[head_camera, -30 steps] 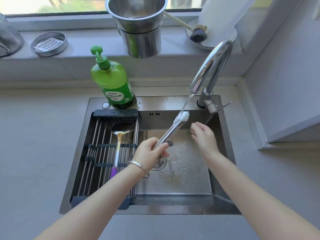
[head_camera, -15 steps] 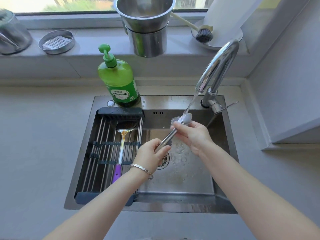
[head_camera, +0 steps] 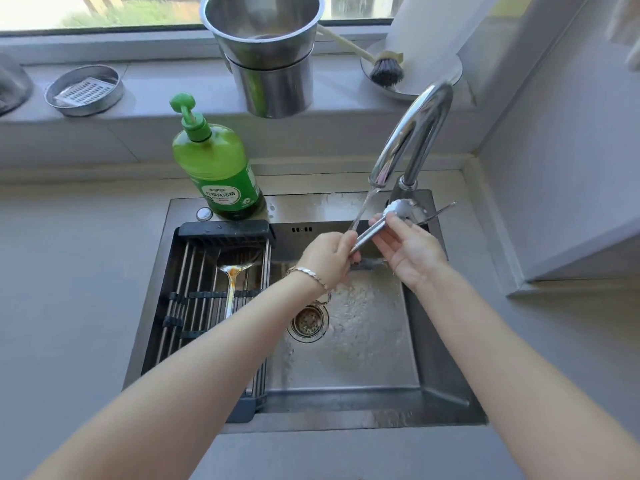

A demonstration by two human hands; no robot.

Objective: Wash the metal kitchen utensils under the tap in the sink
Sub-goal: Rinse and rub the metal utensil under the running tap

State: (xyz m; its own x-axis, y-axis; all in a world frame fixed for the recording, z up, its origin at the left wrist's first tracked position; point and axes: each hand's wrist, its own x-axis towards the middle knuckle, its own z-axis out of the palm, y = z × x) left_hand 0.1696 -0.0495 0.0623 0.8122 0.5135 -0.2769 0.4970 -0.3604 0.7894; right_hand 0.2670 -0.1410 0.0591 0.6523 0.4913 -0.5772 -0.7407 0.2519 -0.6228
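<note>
Metal tongs (head_camera: 372,232) with pale tips (head_camera: 398,207) slant up to the right over the steel sink (head_camera: 426,344). My left hand (head_camera: 329,259) is closed around their lower end. My right hand (head_camera: 408,251) cups the shaft from the right, fingers touching it just below the tips. Water runs from the chrome tap (head_camera: 415,133) and lands on the tongs near my left fingers. A metal ladle (head_camera: 233,268) with brown stains lies on the drying rack (head_camera: 194,299) in the sink's left half.
A green dish-soap bottle (head_camera: 216,164) stands at the sink's back left rim. On the windowsill are stacked steel pots (head_camera: 266,57), a dish brush (head_camera: 384,69) and a round metal tin (head_camera: 85,90). The drain (head_camera: 308,322) sits mid-basin. Grey counter surrounds the sink.
Both hands have shifted right and toward the tap with the tongs. The stream that struck the tips now falls lower on the shaft, and my right hand has slid down from the tips.
</note>
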